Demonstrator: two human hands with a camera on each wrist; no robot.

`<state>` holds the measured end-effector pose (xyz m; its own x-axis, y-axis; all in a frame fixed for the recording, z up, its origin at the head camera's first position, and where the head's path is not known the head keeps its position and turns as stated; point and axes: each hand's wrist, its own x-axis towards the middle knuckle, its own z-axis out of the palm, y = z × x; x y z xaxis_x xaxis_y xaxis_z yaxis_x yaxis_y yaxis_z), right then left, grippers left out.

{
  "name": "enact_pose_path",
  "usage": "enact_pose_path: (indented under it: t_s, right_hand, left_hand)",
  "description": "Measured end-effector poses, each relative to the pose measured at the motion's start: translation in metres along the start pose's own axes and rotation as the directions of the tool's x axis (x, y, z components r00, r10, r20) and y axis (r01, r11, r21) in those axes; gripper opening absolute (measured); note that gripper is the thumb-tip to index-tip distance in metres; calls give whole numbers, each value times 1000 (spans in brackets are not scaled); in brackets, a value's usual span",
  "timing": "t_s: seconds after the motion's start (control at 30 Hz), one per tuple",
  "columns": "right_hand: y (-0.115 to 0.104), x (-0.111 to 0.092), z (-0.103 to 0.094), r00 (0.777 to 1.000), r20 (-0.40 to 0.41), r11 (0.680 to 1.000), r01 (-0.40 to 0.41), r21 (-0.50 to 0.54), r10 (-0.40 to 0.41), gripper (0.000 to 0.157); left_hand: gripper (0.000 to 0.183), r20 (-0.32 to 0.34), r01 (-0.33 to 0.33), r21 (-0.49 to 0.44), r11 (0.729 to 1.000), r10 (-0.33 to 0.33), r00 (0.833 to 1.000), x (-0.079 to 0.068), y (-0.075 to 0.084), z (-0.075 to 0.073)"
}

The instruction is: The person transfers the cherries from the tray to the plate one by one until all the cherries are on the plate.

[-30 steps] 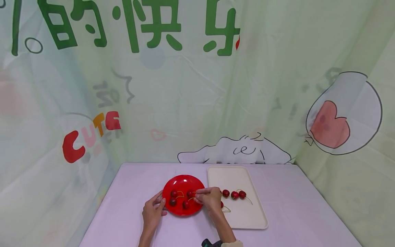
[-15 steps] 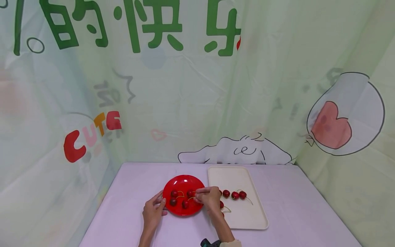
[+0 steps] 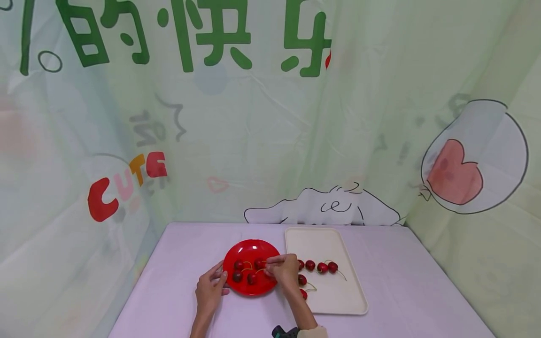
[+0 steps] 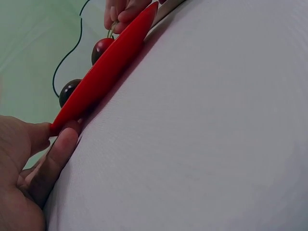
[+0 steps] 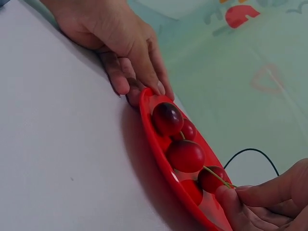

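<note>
A red plate (image 3: pixel 253 246) holds several dark red cherries with thin green stems. My left hand (image 3: pixel 207 288) grips its left rim, thumb on top and fingers underneath, as the left wrist view shows. Over the plate's right side, my right hand (image 3: pixel 287 272) pinches a green stem (image 5: pixel 216 176) between thumb and fingertip. That stem leads to a cherry (image 5: pixel 186 156) low over the plate; whether it touches the plate I cannot tell. Another cherry (image 3: pixel 259 264) sits close to these fingertips, and I cannot tell whether its stem is pinched too.
Right of the plate lies a cream rectangular tray (image 3: pixel 338 295) with several more cherries (image 3: pixel 322 267), some partly behind the right hand. Both rest on a pale lilac tablecloth (image 3: pixel 405 281). Printed curtains (image 3: pixel 270 141) surround the table at the back and sides.
My right hand has shifted slightly left, and the two cherries nearest its fingertips have moved a little left on the plate. More tray cherries show beside the wrist. My left hand keeps its grip.
</note>
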<state>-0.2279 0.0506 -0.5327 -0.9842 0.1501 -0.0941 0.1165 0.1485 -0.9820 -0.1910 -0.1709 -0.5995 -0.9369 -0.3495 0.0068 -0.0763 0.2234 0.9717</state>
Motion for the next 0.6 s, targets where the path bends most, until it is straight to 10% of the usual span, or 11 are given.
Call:
enact_pose_path:
  t_s: [0.6]
  right_hand:
    - [6, 5, 13, 992, -53, 986, 105, -130, -113, 16]
  left_hand:
    - [45, 0, 21, 28, 999, -21, 1000, -1, 1, 1]
